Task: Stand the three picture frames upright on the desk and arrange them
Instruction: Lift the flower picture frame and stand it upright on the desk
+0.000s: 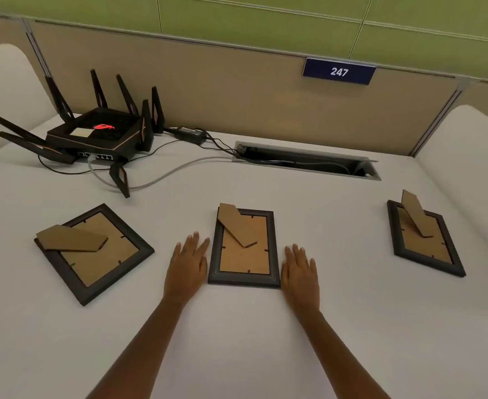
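Flat, dark rectangular frames point(244, 247), cardboard-backed.

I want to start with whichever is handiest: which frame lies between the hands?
The middle frame, flanked by left hand and right hand; the other two lie apart.

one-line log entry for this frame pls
stage: pre-grasp | left hand: flat, beside middle frame | right hand: flat, other side | frames: three face-down, stands out | upright: none
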A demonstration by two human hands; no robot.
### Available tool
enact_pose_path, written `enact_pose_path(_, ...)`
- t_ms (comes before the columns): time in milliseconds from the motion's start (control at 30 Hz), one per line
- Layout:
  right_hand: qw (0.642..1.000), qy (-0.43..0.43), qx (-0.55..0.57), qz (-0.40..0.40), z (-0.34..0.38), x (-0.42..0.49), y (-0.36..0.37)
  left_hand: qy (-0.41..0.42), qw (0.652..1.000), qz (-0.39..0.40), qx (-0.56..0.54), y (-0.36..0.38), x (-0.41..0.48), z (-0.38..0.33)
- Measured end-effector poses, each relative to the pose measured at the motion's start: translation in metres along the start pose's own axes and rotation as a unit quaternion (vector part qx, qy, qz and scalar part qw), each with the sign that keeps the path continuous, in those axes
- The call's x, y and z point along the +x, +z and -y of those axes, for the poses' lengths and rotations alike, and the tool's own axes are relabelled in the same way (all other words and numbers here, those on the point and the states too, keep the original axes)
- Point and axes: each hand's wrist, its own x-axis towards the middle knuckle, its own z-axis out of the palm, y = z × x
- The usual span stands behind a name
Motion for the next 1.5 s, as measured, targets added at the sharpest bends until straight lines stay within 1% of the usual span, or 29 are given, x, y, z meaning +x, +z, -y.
enact_pose_path(33,1.0,0.005,0.009,-0.008,0.0,-0.003,0.0,-0.004,1.0,-0.004,-0.011,0.001,-0.001,0.001)
enact_pose_path(100,0.999,0.0,0.02,-0.032,-0.001,-0.009,0.002,0.024,0.999,-0.019,-0.013,0.002,-0.003,0.003)
enact_pose_path(133,0.999,-0.004,0.021,-0.032,-0.002,-0.013,0.003,0.035,0.999,-0.01,-0.007,0.003,-0.004,0.003)
enact_pose_path(200,0.999,-0.009,0.021,-0.031,0.0,-0.018,0.008,0.054,0.998,-0.016,-0.001,0.008,-0.002,0.008)
enact_pose_path(400,0.998,0.034,0.04,0.019,0.011,-0.017,0.002,0.064,0.995,0.008,-0.073,0.006,0.0,0.007)
enact_pose_path(600,0.992,0.053,0.106,0.045,0.015,-0.009,-0.008,0.044,0.99,0.047,-0.125,0.003,0.004,0.008)
enact_pose_path(733,0.982,0.05,0.166,0.07,0.014,-0.008,-0.013,0.039,0.983,0.065,-0.169,-0.007,0.004,0.005)
enact_pose_path(867,0.953,0.05,0.291,0.07,0.02,-0.013,-0.022,0.084,0.971,0.019,-0.221,-0.017,-0.001,0.002)
enact_pose_path(967,0.94,0.047,0.327,0.082,0.025,-0.018,-0.027,0.132,0.969,-0.014,-0.207,-0.019,0.0,0.003)
enact_pose_path(1067,0.938,0.04,0.34,0.058,0.025,-0.018,-0.034,0.16,0.964,-0.031,-0.21,-0.025,0.004,-0.003)
enact_pose_path(1133,0.937,0.032,0.348,0.029,0.026,-0.015,-0.04,0.168,0.952,-0.055,-0.252,-0.034,0.007,-0.014)
enact_pose_path(1233,0.931,0.027,0.363,-0.01,0.03,-0.007,-0.051,0.157,0.924,-0.09,-0.337,-0.049,0.014,-0.034)
enact_pose_path(1333,0.913,0.017,0.405,-0.038,0.033,0.003,-0.058,0.137,0.912,-0.081,-0.377,-0.064,0.021,-0.049)
enact_pose_path(1467,0.912,-0.008,0.404,-0.072,0.031,0.016,-0.064,0.129,0.9,-0.062,-0.411,-0.079,0.025,-0.06)
enact_pose_path(1500,0.913,-0.015,0.399,-0.08,0.029,0.018,-0.066,0.125,0.893,-0.053,-0.43,-0.083,0.025,-0.062)
